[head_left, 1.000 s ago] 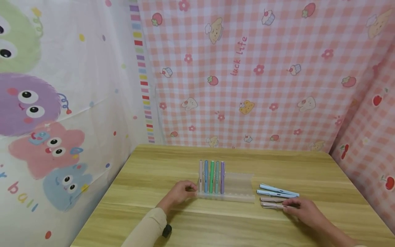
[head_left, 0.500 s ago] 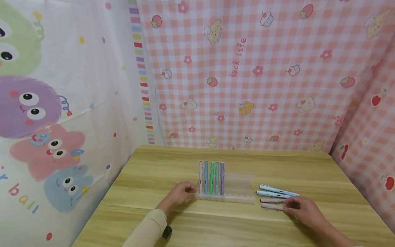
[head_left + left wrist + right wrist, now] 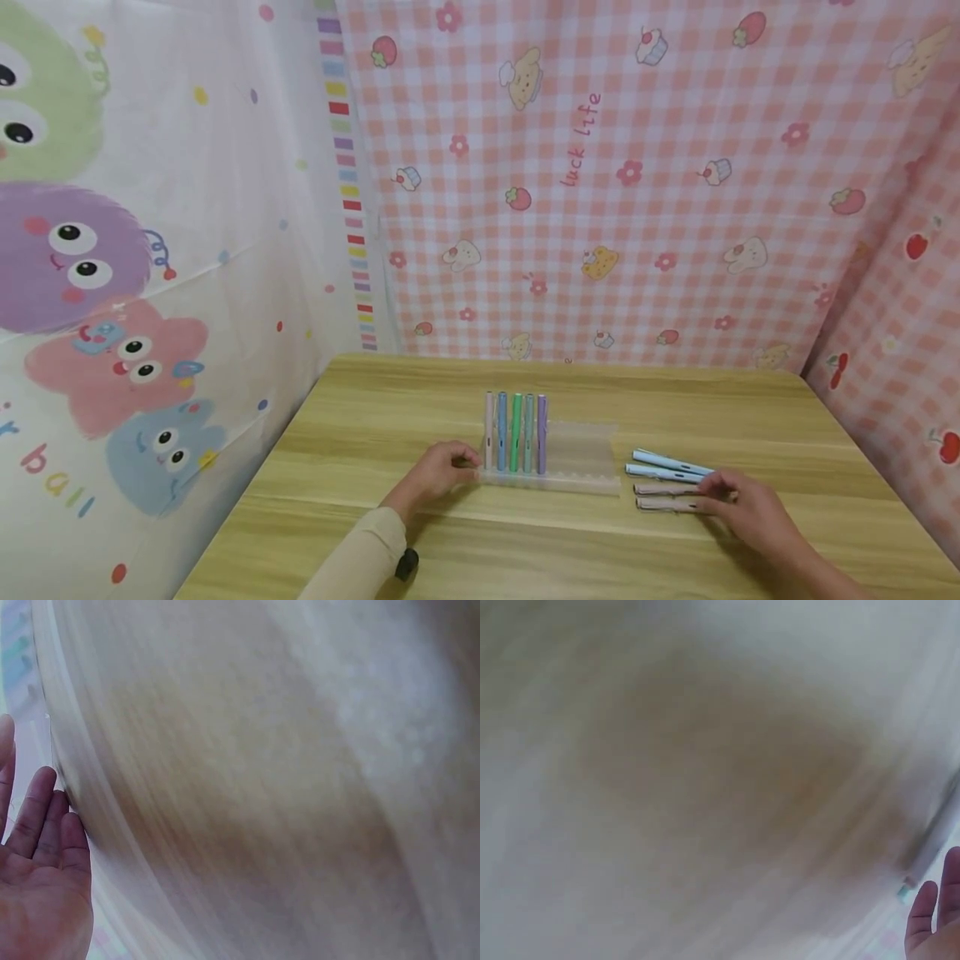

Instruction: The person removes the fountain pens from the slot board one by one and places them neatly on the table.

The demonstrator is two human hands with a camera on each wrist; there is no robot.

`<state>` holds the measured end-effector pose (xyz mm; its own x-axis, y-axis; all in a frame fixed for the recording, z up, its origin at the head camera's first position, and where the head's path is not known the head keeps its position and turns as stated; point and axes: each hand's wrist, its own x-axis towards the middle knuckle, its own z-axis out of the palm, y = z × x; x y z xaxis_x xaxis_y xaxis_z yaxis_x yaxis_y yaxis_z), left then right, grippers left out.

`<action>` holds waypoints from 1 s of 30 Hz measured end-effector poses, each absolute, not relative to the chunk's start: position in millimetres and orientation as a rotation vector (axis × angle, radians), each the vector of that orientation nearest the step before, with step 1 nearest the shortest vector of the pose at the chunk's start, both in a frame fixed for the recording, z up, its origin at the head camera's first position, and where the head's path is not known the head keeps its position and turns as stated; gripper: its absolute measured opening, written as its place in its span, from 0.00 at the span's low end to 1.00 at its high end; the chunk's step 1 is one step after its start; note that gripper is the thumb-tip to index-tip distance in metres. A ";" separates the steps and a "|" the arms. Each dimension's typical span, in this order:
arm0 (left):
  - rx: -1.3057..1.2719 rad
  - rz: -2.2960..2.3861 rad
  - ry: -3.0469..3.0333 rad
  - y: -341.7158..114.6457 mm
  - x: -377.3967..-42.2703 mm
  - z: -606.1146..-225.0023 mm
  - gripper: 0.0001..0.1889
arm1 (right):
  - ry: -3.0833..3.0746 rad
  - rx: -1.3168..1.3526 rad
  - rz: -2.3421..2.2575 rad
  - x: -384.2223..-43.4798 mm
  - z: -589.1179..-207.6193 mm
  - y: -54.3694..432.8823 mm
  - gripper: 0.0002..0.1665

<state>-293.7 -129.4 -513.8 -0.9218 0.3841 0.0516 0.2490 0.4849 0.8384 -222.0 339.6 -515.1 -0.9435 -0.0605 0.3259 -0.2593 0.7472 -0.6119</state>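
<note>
Rack loading, apparently at the pick-up or straightening of a pen. Your left hand (image 3: 438, 468), fingers extended, touches the left end of one clear rack (image 3: 581, 457), lower centre, with five pens (image 3: 516, 433), each a different colour. At lower right, your right hand (image 3: 750, 510) meets four loose pens: two light blue pens (image 3: 663, 473), two pinkish pens (image 3: 667, 505); whether it pinches one, you cannot tell. The next move likely calls for a pen carried leftward to the slot beside purple.

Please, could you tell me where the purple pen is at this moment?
In the head view, the purple pen sits in the clear rack, near its middle, as the rightmost pen there, just right of the grey-green pen.
</note>
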 end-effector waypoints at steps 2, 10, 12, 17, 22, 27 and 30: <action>0.557 1.428 2.581 -129.6 -292.7 -512.9 0.04 | -2.642 0.255 1.009 -223.5 -510.2 335.6 0.10; 0.559 1.421 2.581 -130.3 -294.2 -515.0 0.04 | -2.616 0.170 1.132 -236.8 -485.4 305.8 0.19; 0.563 1.419 2.580 -130.2 -295.3 -515.6 0.04 | -2.588 0.161 1.201 -241.2 -480.5 294.4 0.21; 0.560 1.411 2.589 -130.6 -297.6 -517.1 0.04 | -2.480 0.078 1.431 -251.2 -471.2 260.2 0.25; 0.569 1.408 2.592 -130.6 -297.4 -517.3 0.04 | -2.383 -0.154 1.650 -258.4 -469.3 227.9 0.26; 0.554 1.411 2.585 -129.9 -296.1 -515.5 0.04 | -2.212 -0.307 1.778 -262.2 -476.1 195.2 0.24; 0.553 1.423 2.577 -130.0 -295.0 -514.1 0.04 | -2.126 -0.375 1.821 -260.9 -481.5 175.2 0.23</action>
<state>-295.0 -130.0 -514.1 -0.9216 0.3850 0.0493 0.2468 0.4833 0.8400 -260.9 175.2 -481.5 -0.9157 0.3961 0.0680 -0.0063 0.1551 -0.9879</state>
